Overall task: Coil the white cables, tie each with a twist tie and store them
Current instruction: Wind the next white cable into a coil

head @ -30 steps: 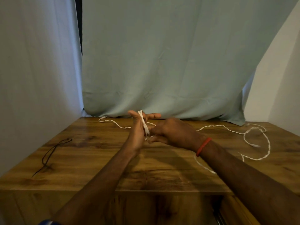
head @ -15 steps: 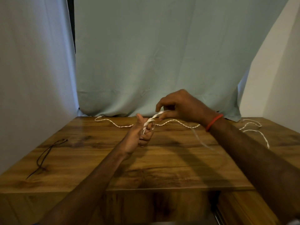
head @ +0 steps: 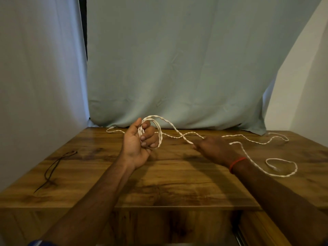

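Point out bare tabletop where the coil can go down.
Bare wood lies between the left hand and right hand, down to the table front edge, and between the black ties and the left hand. Crowded: the back and right side, where the cable trails.

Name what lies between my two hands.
Head view: a stretch of white twisted cable runs from the loops the left hand grips to the pinching right hand, over the brown wooden table.

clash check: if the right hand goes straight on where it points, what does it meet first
Probably the loops of twisted white cable on the left hand, though depth is unclear.
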### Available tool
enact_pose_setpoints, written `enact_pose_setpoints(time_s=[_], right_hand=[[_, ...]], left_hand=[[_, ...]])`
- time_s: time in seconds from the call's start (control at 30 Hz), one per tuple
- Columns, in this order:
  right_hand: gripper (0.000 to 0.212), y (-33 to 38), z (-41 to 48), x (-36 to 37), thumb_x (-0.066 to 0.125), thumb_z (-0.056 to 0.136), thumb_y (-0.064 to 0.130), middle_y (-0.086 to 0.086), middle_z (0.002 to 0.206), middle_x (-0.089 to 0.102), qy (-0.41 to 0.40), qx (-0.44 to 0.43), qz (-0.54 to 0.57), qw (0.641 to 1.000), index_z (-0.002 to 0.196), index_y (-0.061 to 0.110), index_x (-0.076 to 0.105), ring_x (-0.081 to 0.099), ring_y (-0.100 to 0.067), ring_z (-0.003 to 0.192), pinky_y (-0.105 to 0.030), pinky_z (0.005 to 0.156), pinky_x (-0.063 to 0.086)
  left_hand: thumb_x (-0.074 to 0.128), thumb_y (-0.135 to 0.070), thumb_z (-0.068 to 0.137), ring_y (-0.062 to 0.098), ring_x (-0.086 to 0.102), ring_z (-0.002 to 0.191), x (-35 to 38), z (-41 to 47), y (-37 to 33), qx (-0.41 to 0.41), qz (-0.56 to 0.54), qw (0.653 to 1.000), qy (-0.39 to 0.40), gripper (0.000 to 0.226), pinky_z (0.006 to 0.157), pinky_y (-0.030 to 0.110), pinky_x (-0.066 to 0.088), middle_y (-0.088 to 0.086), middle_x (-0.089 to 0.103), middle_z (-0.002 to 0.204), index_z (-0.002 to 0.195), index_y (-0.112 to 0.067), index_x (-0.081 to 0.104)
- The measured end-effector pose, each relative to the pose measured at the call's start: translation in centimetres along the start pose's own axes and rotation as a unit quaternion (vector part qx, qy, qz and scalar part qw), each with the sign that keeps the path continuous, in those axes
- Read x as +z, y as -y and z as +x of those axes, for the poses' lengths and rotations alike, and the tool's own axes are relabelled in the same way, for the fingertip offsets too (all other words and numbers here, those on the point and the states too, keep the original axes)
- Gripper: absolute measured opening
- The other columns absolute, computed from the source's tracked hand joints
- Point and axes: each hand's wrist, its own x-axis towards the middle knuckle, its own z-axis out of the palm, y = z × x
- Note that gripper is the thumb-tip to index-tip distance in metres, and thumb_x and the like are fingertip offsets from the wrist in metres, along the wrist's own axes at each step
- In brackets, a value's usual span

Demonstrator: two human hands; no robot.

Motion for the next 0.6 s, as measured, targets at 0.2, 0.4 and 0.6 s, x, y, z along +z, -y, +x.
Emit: enact_pose_setpoints(time_s=[0.2,0.4,0.6], right_hand=[[0.031,3.8,-0.5,0.9,0.031,0.106,0.037,-0.008,0.104,0.068,0.021,-0.094,-0.098,0.991,0.123,0.021,0.052,0.066,-0.032,0.091,-0.036,0.064,0.041],[0.013,7.0,1.0,-4.6,0.058,0.096,0.029,-0.006,0.091,0.068,-0.057,-0.251,-0.066,0.964,0.101,0.019,0.065,0.068,-0.03,0.078,-0.035,0.056,0.049],[0.02,7.1,2.4,-8.9,0.063,0.085,0.044,0.0,0.078,0.071,-0.176,-0.216,0.088,0.956,0.083,0.026,0.071,0.067,-0.022,0.064,-0.033,0.053,0.051]], left_hand=[[0.038,-0.036,0.101,0.021,0.064,0.064,1.7,0.5,0.1,0.042,0.037,0.996,-0.067,0.034,0.063,0.031,0.052,0.001,0.061,0.07,0.074,-0.019,0.052],[0.028,-0.041,0.106,0.033,0.073,0.098,3.0,0.7,1.0,0.101,0.357,0.925,-0.082,0.039,0.083,0.045,0.055,0.018,0.07,0.118,0.102,-0.016,0.058],[0.031,-0.042,0.105,0.014,0.065,0.061,2.7,-0.1,1.8,0.084,0.469,0.875,-0.079,0.052,0.057,0.027,0.052,0.002,0.067,0.072,0.108,0.007,0.049]])
